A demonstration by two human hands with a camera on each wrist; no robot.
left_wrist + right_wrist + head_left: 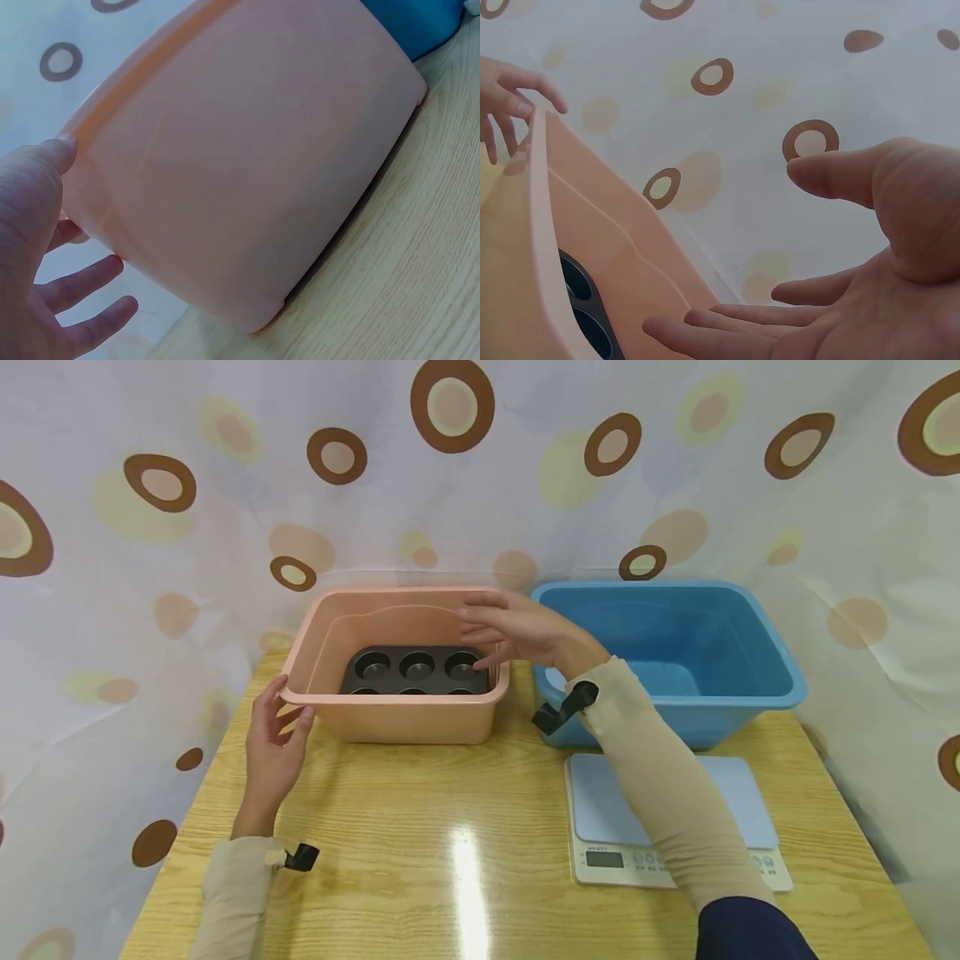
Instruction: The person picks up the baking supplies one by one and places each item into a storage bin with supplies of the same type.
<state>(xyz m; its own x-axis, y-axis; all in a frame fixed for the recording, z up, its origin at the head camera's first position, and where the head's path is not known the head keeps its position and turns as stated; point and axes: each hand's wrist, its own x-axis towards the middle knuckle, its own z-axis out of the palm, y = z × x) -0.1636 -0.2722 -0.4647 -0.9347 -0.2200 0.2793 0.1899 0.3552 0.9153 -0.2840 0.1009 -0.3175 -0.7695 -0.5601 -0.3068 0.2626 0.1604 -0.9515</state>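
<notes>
Beige fabric sleeves (660, 768) cover both forearms, wrinkled on the right, where a dark blue cloth edge (750, 931) begins. The table (375, 810) is yellowish wood with fine grain and a bright streak of reflected light. On its right side lies a flat, white kitchen scale (600, 802), its smooth platform set above a small display and a row of buttons. Beyond stands a peach plastic tub (405, 727), roughly rectangular, with a rounded rim and tapering walls. Inside it sits a dark muffin tin (395, 672) with round cups. A glossy blue plastic tub (757, 702) of similar shape stands beside it. Behind hangs a creased white sheet (525, 402) printed with brown rings and pale ovals.

The left hand (273, 756) pinches the peach tub's near left corner between thumb and forefinger, its other fingers spread loosely. The right hand (525, 627) is held over that tub's right end, empty, thumb well apart from the extended fingers; whether it touches the rim, I cannot tell.

The left wrist view shows the peach tub's front wall down to its base; the right wrist view shows the right palm and thumb. Only the head view shows inside the blue tub.
</notes>
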